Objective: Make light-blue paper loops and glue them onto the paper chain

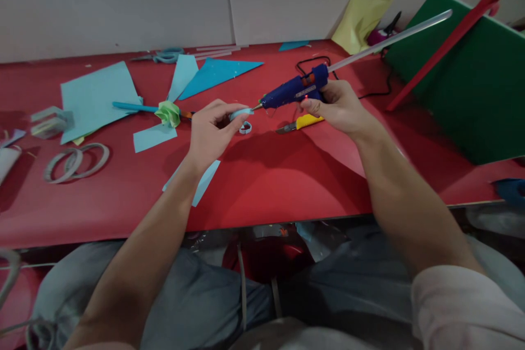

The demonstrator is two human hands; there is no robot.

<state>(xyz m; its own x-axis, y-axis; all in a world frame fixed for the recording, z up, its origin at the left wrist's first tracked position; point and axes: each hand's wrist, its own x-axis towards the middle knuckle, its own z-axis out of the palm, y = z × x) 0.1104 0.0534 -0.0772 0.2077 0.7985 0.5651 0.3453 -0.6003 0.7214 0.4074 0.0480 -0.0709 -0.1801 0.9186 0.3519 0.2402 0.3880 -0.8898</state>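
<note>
"Where is the paper strip (pixel 241 112)?"

"Pinched between the thumb and fingers of the left hand (pixel 211 131), above the red surface (pixel 266 186). The right hand (pixel 340 106) is wrapped around the blue glue gun (pixel 293 90), which comes in from two o'clock. Its nozzle is at the strip's end; whether they touch, I can't tell."

"What looks done?"

"A small pale loop (pixel 245 129) sits just at six o'clock from the strip, curled into shape. At nine o'clock, a green paper flower (pixel 168 114) appears formed, beside a blue stem (pixel 133 106)."

"And left?"

"The held strip seems midway through gluing, I'd judge; no glue shows on it. A pale blue sheet (pixel 98 95) at nine to ten o'clock and a blue triangle (pixel 219 75) at eleven lie flat, apparently unused. So does a loose strip (pixel 205 183) at seven. The yellow knife (pixel 308 121) lies at three o'clock, unheld."
</note>
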